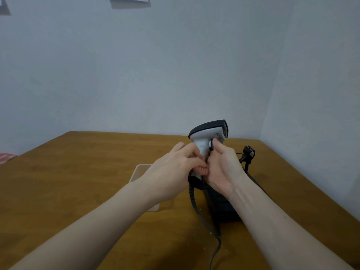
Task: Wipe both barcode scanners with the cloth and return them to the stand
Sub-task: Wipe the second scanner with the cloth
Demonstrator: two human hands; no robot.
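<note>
Nearest to the camera, a black cable (215, 248) is running over the wooden table (78, 191) and is climbing as a coil toward the base of the handle. Behind it, a dark object (224, 207) is lying on the table under the right forearm; I cannot tell if it is the second scanner or a part of the stand.

In the middle, both hands are holding one barcode scanner (209, 133) upright above the table, with its grey and black head on top. The cable could go wrong first: if the scanner is being lifted or turned more, the coil could pull tight and drag the dark object, or catch on the stand. The scanner could also be slipping, because the two hands are crowding the same narrow handle.

The grip of the left hand (171, 172) is closed, the fingers curling around the lower handle. The grip of the right hand (222, 168) is also closed on the handle from the other side, with one finger reaching near the trigger. No cloth is showing between the fingers, so I cannot tell if wiping is happening.

A clear plastic box (140, 172) is lying behind the left hand. Farther back, the black stand (247, 154) is waiting, its cradle holding nothing.
</note>
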